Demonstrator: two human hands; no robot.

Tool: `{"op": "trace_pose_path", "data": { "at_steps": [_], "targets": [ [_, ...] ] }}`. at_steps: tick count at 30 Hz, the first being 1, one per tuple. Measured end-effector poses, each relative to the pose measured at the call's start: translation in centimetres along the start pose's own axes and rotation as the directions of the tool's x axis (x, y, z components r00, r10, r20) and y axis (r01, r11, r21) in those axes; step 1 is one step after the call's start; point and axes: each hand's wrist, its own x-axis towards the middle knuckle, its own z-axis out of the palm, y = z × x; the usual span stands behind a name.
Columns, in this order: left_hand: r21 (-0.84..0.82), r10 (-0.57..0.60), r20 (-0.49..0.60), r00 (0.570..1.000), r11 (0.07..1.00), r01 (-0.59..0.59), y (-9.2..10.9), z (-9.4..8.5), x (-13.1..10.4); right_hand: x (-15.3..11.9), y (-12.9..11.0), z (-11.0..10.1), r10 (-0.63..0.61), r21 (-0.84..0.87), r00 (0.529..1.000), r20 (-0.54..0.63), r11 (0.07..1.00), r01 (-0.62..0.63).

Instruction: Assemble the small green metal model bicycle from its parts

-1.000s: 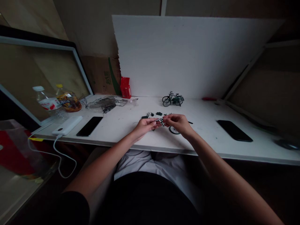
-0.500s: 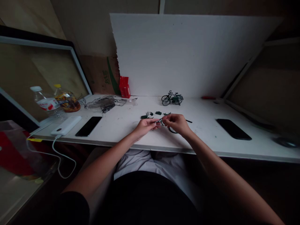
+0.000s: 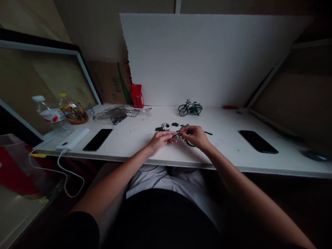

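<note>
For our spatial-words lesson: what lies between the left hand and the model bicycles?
The head view shows small dark green pieces on the white tabletop between the left hand and the model bicycles.

Left hand (image 3: 161, 141) and right hand (image 3: 195, 136) hold a small part (image 3: 175, 133).

Surroundings on my counter (image 3: 129, 147):
To my left: white-capped bottle (image 3: 53, 116), yellow-capped bottle (image 3: 76, 114), both behind a white power bank (image 3: 73, 139); black phone (image 3: 98, 140) just beside it. Back: red box (image 3: 137, 96) near cardboard (image 3: 109, 83). To my right: second phone (image 3: 258, 141); dark rounded object (image 3: 316, 155), blurred.
</note>
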Motion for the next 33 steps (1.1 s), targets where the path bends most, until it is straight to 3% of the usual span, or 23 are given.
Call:
{"op": "trace_pose_path", "data": {
  "at_steps": [10,14,18,26,33],
  "targets": [
    [0.081,0.07,-0.062,0.996,0.995,-0.065,-1.1,-0.5,0.5,0.0,0.2,0.2,-0.052,-0.052,0.998,-0.016,0.997,0.052],
    [0.096,0.082,-0.069,0.994,0.993,-0.075,-1.2,-0.6,0.5,0.0,0.2,0.2,0.026,0.073,1.0,0.012,0.997,-0.027],
    [0.068,0.08,-0.05,0.996,0.995,-0.077,-1.1,-0.4,0.4,-0.1,-0.2,0.2,0.1,0.239,0.987,0.123,0.963,-0.127],
    [-0.05,0.011,0.072,0.997,0.999,-0.008,-0.5,-0.4,0.0,-0.3,0.3,0.0,0.189,0.328,0.954,0.234,0.908,-0.26],
    [-0.06,-0.01,0.074,0.997,0.998,0.014,-0.5,-0.7,0.1,-0.5,0.1,0.3,0.231,0.42,0.932,0.278,0.844,-0.335]
  ]
}}
